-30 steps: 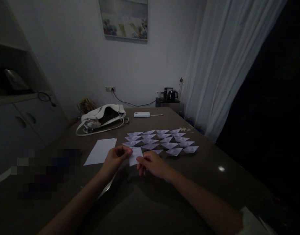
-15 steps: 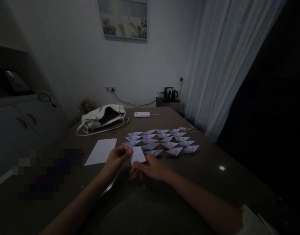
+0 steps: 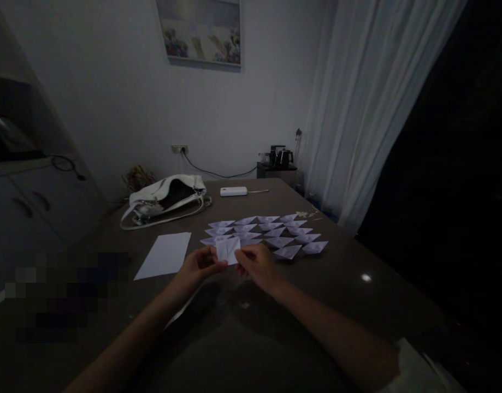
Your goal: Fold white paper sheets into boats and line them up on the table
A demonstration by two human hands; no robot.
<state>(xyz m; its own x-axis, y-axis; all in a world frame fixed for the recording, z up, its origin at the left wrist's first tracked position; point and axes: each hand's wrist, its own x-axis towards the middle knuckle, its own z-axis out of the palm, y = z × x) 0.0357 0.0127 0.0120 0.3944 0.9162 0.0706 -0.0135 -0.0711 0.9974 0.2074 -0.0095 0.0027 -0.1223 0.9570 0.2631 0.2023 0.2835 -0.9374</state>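
A small folded piece of white paper [image 3: 228, 250] is held up above the table between my two hands. My left hand [image 3: 201, 263] pinches its left lower edge between thumb and fingers. On the other side, my right hand [image 3: 257, 265] grips the paper's right edge, its thumb on the near face. Just beyond, rows of folded white paper boats [image 3: 278, 241] stand on the dark table; my hands and the folded paper hide some of them. A stack of flat white paper [image 3: 164, 254] lies to the left of my left hand.
Farther back on the table [image 3: 382, 311] are a white handbag [image 3: 164, 192] and a white power bank [image 3: 233, 191] with a short cable. Small pale scraps [image 3: 306, 214] lie near the right edge. A white sheet edge [image 3: 179, 314] shows beneath my left forearm.
The folded paper has turned in my hands and now sits more level. My left thumb has shifted to its lower corner, and my right hand has risen to its right edge.
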